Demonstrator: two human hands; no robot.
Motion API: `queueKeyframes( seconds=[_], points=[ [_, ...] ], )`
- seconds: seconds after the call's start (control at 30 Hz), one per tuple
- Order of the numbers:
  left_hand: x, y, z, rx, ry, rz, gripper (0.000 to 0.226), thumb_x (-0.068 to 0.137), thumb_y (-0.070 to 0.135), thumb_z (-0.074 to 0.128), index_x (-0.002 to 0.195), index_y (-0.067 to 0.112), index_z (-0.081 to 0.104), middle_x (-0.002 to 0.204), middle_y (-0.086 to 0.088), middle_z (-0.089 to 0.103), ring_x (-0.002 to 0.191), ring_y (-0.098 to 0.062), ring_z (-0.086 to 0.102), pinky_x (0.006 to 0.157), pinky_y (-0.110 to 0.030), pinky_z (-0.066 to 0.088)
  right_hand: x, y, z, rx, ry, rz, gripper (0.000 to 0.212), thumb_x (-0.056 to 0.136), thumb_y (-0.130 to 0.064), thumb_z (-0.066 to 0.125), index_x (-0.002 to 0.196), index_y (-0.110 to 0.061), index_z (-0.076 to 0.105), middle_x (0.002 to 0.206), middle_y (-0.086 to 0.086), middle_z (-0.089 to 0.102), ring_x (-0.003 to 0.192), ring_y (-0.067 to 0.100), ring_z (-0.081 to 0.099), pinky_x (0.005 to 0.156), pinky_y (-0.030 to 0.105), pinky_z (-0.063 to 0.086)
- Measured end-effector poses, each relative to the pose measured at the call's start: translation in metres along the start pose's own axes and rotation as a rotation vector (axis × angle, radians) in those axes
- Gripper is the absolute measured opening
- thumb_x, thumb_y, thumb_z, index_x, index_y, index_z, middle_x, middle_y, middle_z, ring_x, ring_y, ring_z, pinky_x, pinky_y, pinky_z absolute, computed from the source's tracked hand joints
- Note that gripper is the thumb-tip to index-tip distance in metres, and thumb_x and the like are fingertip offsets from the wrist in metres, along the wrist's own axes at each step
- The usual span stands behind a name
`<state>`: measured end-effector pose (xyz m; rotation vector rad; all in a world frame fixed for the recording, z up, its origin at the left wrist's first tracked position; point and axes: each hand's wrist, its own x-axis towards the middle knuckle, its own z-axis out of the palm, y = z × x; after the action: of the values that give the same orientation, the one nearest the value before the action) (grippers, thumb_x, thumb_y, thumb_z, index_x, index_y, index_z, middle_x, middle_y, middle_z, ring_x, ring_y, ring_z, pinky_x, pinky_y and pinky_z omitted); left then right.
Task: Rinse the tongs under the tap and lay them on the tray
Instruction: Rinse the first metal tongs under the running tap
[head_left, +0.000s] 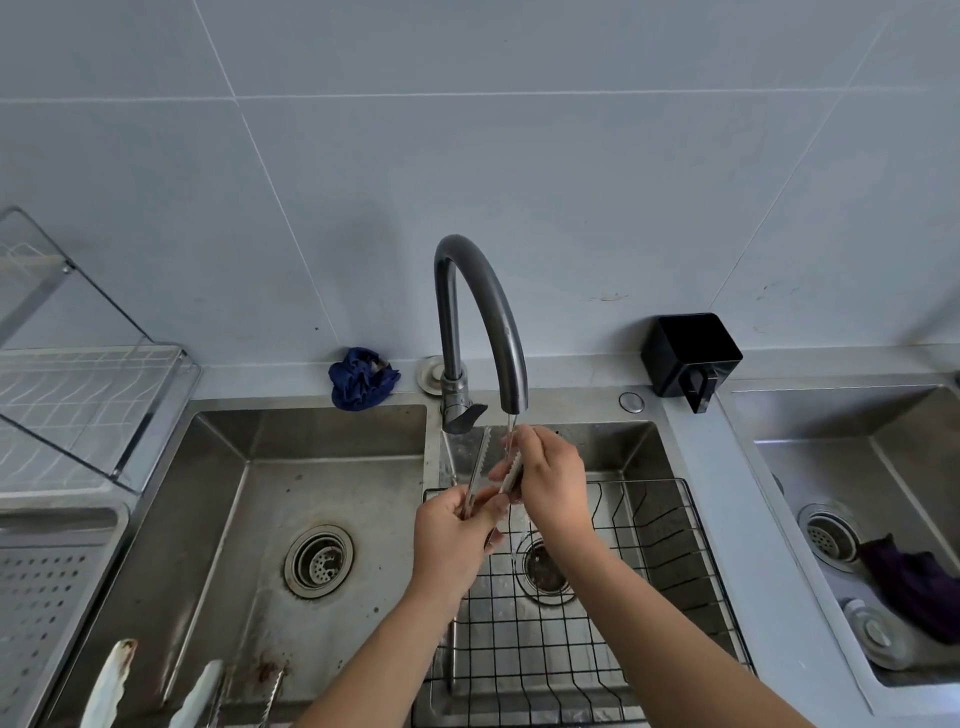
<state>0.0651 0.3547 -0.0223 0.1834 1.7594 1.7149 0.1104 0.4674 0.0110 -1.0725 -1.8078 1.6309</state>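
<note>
Person's at the middle basin (613, 447), both forearms reaching in from the btm of view. The tongs (478, 467) are held up in the air over that basin, tips up & spread in a V, right under the spout of the dark gooseneck tap (483, 291). A thin stream of water (511, 423) runs from the spout onto the right-side arm of the tongs & on down toward the drain.

Left hand (457, 540) grips the lower, joined end, fingers curled round it. Right hand (550, 483) pinches the right-side arm higher up, thumb & fingers wrapped on it, just below the spout. The left-side arm of the tongs stands free, serrated edge showing.

Under the hands a black wire basket (670, 561) sits in the basin; the tongs aren't touching it. The perforated tray (47, 587) is way over at the left edge, beside the left basin (218, 519) & well apart from the tongs. A wire dish rack (78, 395) stands behind it.

At the btm of the left basin a few more utensils (109, 686) poke in w/ pale handles, can't tell what exactly. A blue cloth (361, 384) is bunched on the ledge left of the tap base, a black holder (688, 356) on the ledge to the right. Third basin (893, 457) far right w/ a purple cloth (914, 587) in it.
</note>
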Motion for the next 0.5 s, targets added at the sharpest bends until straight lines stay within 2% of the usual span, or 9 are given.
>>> queueKeyframes(
  seconds=[0.03, 0.1, 0.17, 0.2, 0.27, 0.33, 0.43, 0.5],
  points=[
    [0.001, 0.001, -0.001, 0.001, -0.002, -0.021, 0.003, 0.086, 0.005, 0.076, 0.086, 0.008, 0.076, 0.078, -0.019, 0.074, 0.056, -0.019, 0.066, 0.05, -0.026, 0.053, -0.002, 0.003, -0.001, 0.115, -0.051, 0.044, 0.028, 0.099, -0.02, 0.049, 0.085, -0.019, 0.073, 0.077, 0.009, 0.078, 0.069, 0.035, 0.072, 0.058, 0.041, 0.057],
    [0.003, 0.004, -0.007, -0.077, -0.016, -0.102, 0.008, 0.084, 0.01, 0.078, 0.089, 0.005, 0.074, 0.077, -0.017, 0.074, 0.055, -0.026, 0.067, 0.046, -0.031, 0.052, -0.005, 0.008, -0.004, 0.349, -0.241, 0.123, 0.02, 0.095, -0.016, 0.058, 0.093, -0.022, 0.076, 0.09, 0.009, 0.078, 0.071, 0.023, 0.072, 0.06, 0.031, 0.056],
    [0.006, 0.008, -0.015, -0.171, -0.069, -0.191, 0.027, 0.079, 0.019, 0.081, 0.094, -0.001, 0.071, 0.076, -0.018, 0.072, 0.053, -0.029, 0.066, 0.043, -0.029, 0.048, -0.003, 0.009, -0.009, 0.483, -0.416, 0.184, 0.014, 0.096, -0.022, 0.063, 0.101, -0.016, 0.074, 0.09, 0.01, 0.074, 0.064, 0.014, 0.06, 0.062, 0.028, 0.051],
    [0.007, 0.01, -0.017, -0.178, -0.102, -0.218, 0.032, 0.077, 0.023, 0.082, 0.095, -0.002, 0.071, 0.076, -0.019, 0.071, 0.054, -0.029, 0.066, 0.043, -0.029, 0.048, -0.001, 0.008, -0.012, 0.514, -0.456, 0.201, 0.02, 0.098, -0.029, 0.062, 0.101, -0.012, 0.072, 0.086, 0.01, 0.07, 0.062, 0.014, 0.055, 0.062, 0.028, 0.048],
    [0.007, 0.011, -0.016, -0.16, -0.132, -0.23, 0.031, 0.081, 0.03, 0.081, 0.091, 0.001, 0.072, 0.076, -0.02, 0.072, 0.057, -0.031, 0.068, 0.045, -0.029, 0.05, 0.004, 0.006, -0.015, 0.526, -0.453, 0.203, 0.025, 0.097, -0.033, 0.061, 0.091, -0.01, 0.069, 0.077, 0.01, 0.066, 0.058, 0.016, 0.052, 0.059, 0.027, 0.046],
    [0.006, 0.012, -0.008, -0.149, -0.094, -0.191, 0.028, 0.09, 0.032, 0.072, 0.091, 0.004, 0.073, 0.076, -0.021, 0.073, 0.063, -0.034, 0.07, 0.05, -0.032, 0.053, 0.006, 0.003, -0.015, 0.525, -0.421, 0.163, 0.017, 0.093, -0.024, 0.065, 0.081, -0.013, 0.07, 0.076, 0.012, 0.065, 0.057, 0.017, 0.05, 0.057, 0.026, 0.045],
    [0.008, 0.015, 0.004, -0.098, -0.018, -0.083, 0.029, 0.1, 0.032, 0.059, 0.098, 0.007, 0.071, 0.076, -0.013, 0.073, 0.059, -0.024, 0.067, 0.046, -0.029, 0.051, 0.007, 0.0, -0.015, 0.542, -0.401, 0.107, 0.007, 0.09, -0.005, 0.069, 0.084, -0.009, 0.072, 0.08, 0.017, 0.064, 0.057, 0.015, 0.055, 0.056, 0.026, 0.047],
    [0.011, 0.018, 0.007, -0.053, 0.005, -0.068, 0.032, 0.102, 0.032, 0.054, 0.091, 0.006, 0.071, 0.067, -0.01, 0.069, 0.054, -0.02, 0.061, 0.044, -0.027, 0.047, 0.004, -0.002, -0.015, 0.471, -0.396, 0.041, 0.009, 0.094, -0.004, 0.068, 0.085, -0.006, 0.071, 0.076, 0.019, 0.065, 0.05, 0.016, 0.057, 0.05, 0.025, 0.049]
  ],
)
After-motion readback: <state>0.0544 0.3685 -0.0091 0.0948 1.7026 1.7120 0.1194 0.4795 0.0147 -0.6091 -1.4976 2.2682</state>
